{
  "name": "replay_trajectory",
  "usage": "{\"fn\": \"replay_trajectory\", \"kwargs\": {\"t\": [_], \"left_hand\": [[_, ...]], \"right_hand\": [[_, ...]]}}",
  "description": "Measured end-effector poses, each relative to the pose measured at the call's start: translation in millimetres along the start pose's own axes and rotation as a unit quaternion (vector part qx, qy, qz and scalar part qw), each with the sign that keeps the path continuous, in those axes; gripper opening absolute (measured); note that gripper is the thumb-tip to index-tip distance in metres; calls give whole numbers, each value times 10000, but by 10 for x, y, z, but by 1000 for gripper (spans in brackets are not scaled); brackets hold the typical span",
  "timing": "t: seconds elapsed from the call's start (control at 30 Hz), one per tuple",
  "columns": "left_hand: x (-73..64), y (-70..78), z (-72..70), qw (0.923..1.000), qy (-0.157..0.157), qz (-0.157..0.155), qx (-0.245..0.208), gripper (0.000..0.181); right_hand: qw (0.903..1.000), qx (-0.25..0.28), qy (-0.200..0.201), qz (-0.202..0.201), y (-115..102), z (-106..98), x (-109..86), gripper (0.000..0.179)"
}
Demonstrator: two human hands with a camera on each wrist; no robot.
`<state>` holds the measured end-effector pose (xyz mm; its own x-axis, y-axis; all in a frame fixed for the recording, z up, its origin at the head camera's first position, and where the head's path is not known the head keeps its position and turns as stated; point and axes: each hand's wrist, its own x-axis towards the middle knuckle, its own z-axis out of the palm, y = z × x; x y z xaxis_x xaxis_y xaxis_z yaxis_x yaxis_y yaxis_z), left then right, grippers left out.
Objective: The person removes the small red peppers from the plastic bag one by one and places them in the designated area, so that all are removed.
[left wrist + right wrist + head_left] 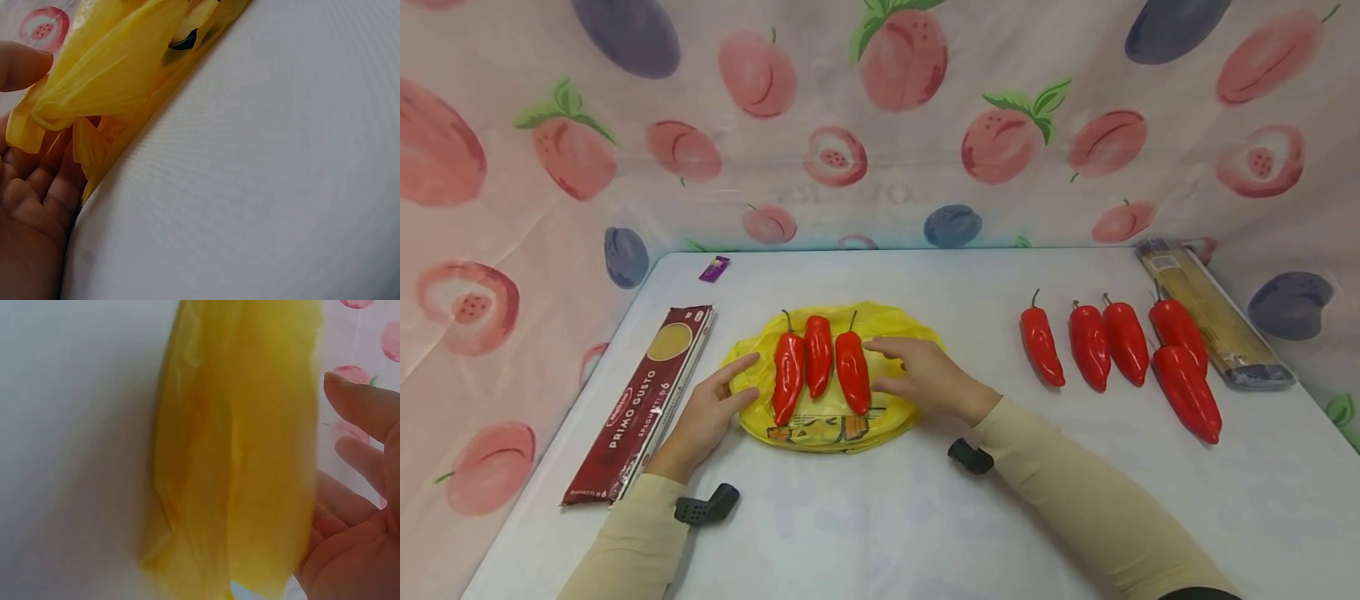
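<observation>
A yellow plastic bag (pixel 887 321) lies on the white table, with three red peppers side by side on it: a left one (pixel 788 379), a middle one (pixel 818 354) and a right one (pixel 852 373). My left hand (pixel 703 417) is at the bag's left edge, thumb and fingers apart. In the left wrist view, crumpled bag film (pixel 112 69) overlaps those fingers. Over the bag's right side is my right hand (pixel 928 379), fingers loosely spread close beside the right pepper. The right wrist view shows the bag (pixel 262 456) next to that hand (pixel 369 506), which grips nothing.
Several more red peppers (pixel 1090 346) lie on the table to the right, two overlapping. Behind them is a clear pack of spaghetti (pixel 1217 321). A dark red spaghetti pack (pixel 640 400) lies left of my left hand. A small purple packet (pixel 714 268) sits far left.
</observation>
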<state>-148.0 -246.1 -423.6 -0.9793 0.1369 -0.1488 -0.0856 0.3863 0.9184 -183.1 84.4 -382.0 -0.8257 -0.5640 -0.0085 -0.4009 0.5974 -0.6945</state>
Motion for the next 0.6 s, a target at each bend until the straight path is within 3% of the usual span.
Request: {"fn": "replay_trajectory", "kwargs": {"t": [0.6], "left_hand": [[4, 5, -7, 9999, -14, -26, 125, 57]], "right_hand": [[9982, -225, -257, 484, -46, 224, 284, 59]]}}
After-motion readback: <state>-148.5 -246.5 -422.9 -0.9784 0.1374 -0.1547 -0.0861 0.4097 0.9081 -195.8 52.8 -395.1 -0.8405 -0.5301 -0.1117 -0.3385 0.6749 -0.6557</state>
